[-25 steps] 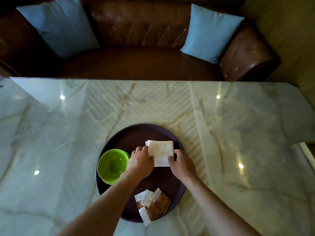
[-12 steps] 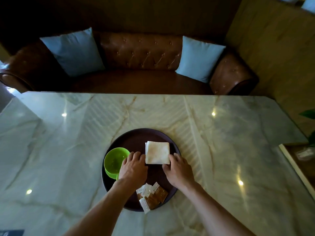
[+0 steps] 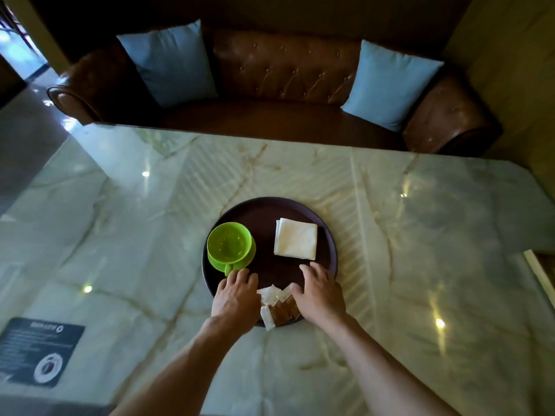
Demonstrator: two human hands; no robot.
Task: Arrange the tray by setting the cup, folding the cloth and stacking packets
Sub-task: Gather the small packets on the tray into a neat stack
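A round dark tray [image 3: 264, 207] lies on the marble table. On its left stands a green cup [image 3: 229, 244] on a green saucer. A white cloth [image 3: 295, 239], folded into a square, lies flat on the tray's right side. Brown and white packets [image 3: 277, 307] lie in a loose pile at the tray's near edge. My left hand [image 3: 235, 297] rests palm down just left of the packets, fingers relaxed, below the cup. My right hand [image 3: 319, 294] sits palm down to the right of the pile, its thumb touching the packets. Neither hand holds anything.
The marble table [image 3: 420, 235] extends wide on all sides of the tray. A dark printed card [image 3: 39, 349] lies near the table's front left corner. A brown leather sofa [image 3: 285, 79] with two blue cushions stands behind the far edge.
Both hands let go of the folded cloth and drew back toward me to either side of the packets. The cloth stays flat on the tray. The camera view shifted upward and back.
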